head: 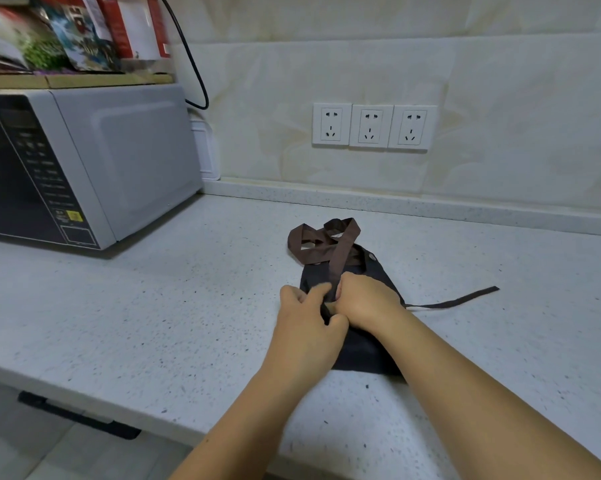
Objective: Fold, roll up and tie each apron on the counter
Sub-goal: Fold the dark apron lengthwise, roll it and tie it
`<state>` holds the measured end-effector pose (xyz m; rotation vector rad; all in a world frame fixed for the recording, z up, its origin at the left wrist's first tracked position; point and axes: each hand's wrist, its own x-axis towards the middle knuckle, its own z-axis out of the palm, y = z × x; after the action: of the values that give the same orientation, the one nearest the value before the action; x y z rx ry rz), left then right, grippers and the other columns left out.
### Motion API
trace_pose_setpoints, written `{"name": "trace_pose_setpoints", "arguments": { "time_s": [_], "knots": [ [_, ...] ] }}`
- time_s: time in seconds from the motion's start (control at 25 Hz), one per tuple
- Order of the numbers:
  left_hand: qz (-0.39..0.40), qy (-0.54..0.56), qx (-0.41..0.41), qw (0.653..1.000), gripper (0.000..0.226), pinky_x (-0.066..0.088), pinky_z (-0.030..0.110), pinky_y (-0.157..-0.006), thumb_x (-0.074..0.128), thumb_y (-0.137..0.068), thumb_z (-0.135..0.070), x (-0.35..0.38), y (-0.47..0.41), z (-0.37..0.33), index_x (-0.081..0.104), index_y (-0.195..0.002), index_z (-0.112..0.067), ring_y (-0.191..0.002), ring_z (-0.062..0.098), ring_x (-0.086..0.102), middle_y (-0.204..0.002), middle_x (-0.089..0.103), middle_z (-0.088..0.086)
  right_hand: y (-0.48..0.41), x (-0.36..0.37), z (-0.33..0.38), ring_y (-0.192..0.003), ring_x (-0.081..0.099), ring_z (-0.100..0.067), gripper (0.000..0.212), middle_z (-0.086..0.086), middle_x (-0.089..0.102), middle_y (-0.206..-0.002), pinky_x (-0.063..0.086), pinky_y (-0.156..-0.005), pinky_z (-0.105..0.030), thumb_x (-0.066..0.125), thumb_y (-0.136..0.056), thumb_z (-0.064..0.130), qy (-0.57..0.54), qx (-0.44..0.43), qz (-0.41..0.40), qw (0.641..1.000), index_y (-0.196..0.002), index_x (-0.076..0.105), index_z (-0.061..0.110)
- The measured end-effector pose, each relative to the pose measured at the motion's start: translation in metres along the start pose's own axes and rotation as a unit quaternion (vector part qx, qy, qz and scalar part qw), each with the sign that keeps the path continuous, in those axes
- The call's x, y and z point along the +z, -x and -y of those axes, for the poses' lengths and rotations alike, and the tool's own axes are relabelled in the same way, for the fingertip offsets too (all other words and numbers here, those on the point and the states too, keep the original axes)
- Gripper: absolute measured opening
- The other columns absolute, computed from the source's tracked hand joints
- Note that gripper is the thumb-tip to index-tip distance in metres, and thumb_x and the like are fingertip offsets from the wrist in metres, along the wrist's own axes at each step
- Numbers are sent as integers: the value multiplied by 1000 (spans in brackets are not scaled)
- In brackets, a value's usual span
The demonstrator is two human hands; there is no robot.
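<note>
Gripping tight, the left hand (306, 327) and the right hand (366, 301) are pressing close together on the dark apron (359, 353), with their fingers curled. The right hand is pinching the brown strap (340, 251) where it is coming down onto the cloth. The left hand is holding the apron cloth beside it. The apron is lying folded narrow on the speckled counter (153, 306), to the right of the microwave (84, 161).

The brown strap is sitting in a loose, twisted heap just past the hands, so a hard pull is likely to knot it. The thin tie (458, 299) is trailing off to the right and may get left out of the roll. If one hand lets go, the fold may slide open.

The microwave is standing well apart, with food packets (67, 36) above it and a black cable (191, 64) hanging behind. Three wall sockets (371, 126) are sitting on the wall. None is touching the apron; only its own strap and tie are getting in the way.
</note>
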<state>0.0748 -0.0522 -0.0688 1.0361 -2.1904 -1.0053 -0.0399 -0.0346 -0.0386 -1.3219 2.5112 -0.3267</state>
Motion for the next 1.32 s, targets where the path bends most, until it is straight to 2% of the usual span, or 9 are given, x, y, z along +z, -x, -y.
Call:
{"name": "trace_pose_setpoints", "arguments": {
  "time_s": [0.12, 0.28, 0.36, 0.48, 0.64, 0.96, 1.12, 1.2, 1.32],
  "knots": [
    [-28, -30, -24, 999, 19, 32, 17, -81, 48, -90, -32, 6, 1, 2, 52, -105, -21, -105, 12, 45, -113, 32, -7, -2, 4, -4, -86, 63, -21, 21, 0, 67, -90, 47, -67, -32, 56, -86, 34, -23, -13, -3, 1000, -93, 65, 16],
    [-69, -44, 19, 996, 52, 29, 20, -89, 50, -88, -29, 7, 6, 6, 42, -139, -33, -111, 14, 35, -113, 31, -7, 4, 3, -7, -86, 64, -18, 19, 3, 69, -89, 46, -69, -30, 59, -83, 39, -64, -27, -8, 998, -83, 63, 21],
    [-76, -60, 58, 994, 53, 29, 21, -89, 49, -87, -26, 5, 8, 4, 42, -136, -45, -108, 15, 32, -115, 28, -7, 7, 2, -7, -84, 61, -16, 13, 7, 65, -85, 40, -65, -29, 58, -79, 39, -68, -31, -15, 997, -83, 54, 26],
    [-53, -82, 29, 995, 46, 26, 23, -95, 45, -90, -28, 6, 9, 2, 50, -134, -40, -115, 13, 24, -136, 24, -6, 9, 2, -7, -88, 57, -15, 26, 11, 62, -89, 38, -66, -28, 57, -77, 35, -58, -51, -10, 997, -102, 51, 37],
    [-41, -85, -30, 995, 56, 25, 27, -106, 43, -91, -32, 6, 8, 0, 38, -145, -18, -134, 15, 20, -151, 24, -1, 4, 5, -9, -115, 54, -12, 51, 18, 59, -125, 43, -84, -29, 58, -82, 48, -43, -79, -9, 996, -131, 47, 48],
    [-51, -22, -47, 997, 79, 24, 27, -113, 53, -88, -35, 2, 9, 2, 15, -153, -14, -142, 11, 19, -155, 18, -5, -10, 14, -16, -90, 61, -5, 18, 22, 69, -91, 49, -83, -32, 54, -86, 38, -153, -115, 41, 981, -94, 70, 40],
    [-50, -12, -17, 999, 66, 33, 10, -94, 55, -88, -31, 0, 10, 1, 28, -147, -19, -122, 4, 41, -138, 31, -12, -20, 15, -7, -61, 48, -17, 45, 4, 49, -55, 38, -65, -34, 58, -85, 48, -240, -46, 30, 969, -51, 49, 19],
    [-53, -3, -1, 999, 48, 35, 7, -73, 56, -87, -28, -1, 11, -1, 41, -132, -25, -99, -1, 47, -119, 35, -18, -28, 15, 6, -61, 51, -22, 43, 1, 50, -57, 39, -61, -32, 60, -80, 51, -227, 23, 8, 974, -53, 47, 19],
    [-64, -4, 2, 998, 48, 35, 10, -79, 57, -86, -27, -1, 11, -1, 43, -131, -23, -103, 3, 45, -114, 33, -19, -31, 16, 19, -64, 54, -22, 26, -1, 55, -65, 41, -58, -29, 60, -79, 39, -208, 62, -4, 976, -67, 53, 16]
  ]
}}
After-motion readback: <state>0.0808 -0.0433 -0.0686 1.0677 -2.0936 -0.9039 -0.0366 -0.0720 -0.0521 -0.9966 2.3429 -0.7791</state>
